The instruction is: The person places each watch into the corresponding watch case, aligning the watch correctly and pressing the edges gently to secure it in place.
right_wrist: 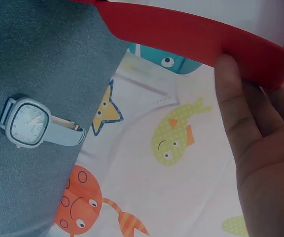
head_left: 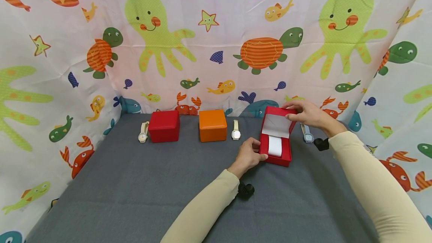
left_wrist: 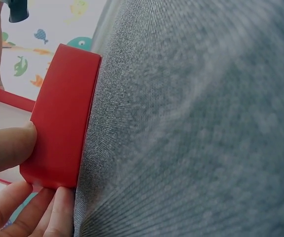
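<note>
Cream sleeves lay nearest the camera, each with a dark device at the wrist. Left hand was partly closed, thumb and fingers gripping the near left corner of an open red box. Right hand was bent around the upper right edge of the raised lid, thumb on the inner side, fingers behind. The open red box rested on a grey cloth, right of centre; a white cushion sat in its base. Just to its right, near the right wrist, a blue-grey watch lay dial up. To its left lay a pale-strapped watch, then stood an orange box, closed. Farther left stood a second red box, also closed, with a cream watch beside it; contact between them could not be determined. Behind hung a curtain printed with sea creatures.
</note>
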The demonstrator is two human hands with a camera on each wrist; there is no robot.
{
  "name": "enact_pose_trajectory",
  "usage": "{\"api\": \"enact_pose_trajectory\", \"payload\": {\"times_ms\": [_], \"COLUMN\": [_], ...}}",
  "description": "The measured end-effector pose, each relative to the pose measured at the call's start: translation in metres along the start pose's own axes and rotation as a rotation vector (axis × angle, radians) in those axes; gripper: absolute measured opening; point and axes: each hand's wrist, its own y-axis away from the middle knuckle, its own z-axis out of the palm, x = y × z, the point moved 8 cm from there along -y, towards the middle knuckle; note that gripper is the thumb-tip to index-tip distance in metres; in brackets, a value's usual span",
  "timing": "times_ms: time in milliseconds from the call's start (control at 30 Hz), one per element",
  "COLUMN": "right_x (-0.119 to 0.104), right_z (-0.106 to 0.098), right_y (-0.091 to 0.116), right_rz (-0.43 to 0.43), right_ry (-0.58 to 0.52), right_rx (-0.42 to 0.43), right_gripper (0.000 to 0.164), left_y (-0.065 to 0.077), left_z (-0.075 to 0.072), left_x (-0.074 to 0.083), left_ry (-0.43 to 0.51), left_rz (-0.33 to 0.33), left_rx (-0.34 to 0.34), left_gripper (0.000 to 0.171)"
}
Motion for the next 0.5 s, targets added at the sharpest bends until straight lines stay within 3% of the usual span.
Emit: {"api": "enact_pose_trajectory", "payload": {"times_ms": [267,500], "right_x": [0.001,0.013], "right_z": [-0.004,-0.009], "right_y": [0.002,0.016], "right_rz": [0.012,0.089], "right_ry": [0.016,0.006], "right_rx": [0.053,0.098], "right_gripper": [0.051,0.067], "left_y": [0.0,0.0], "left_z": [-0.002,-0.002], "left_x": [0.001,0.0], "left_ry": [-0.014,-0.032], "left_rz": [-0.008,-0.011], "left_rx": [0.006,-0.024], "left_gripper": [0.042,0.041]}}
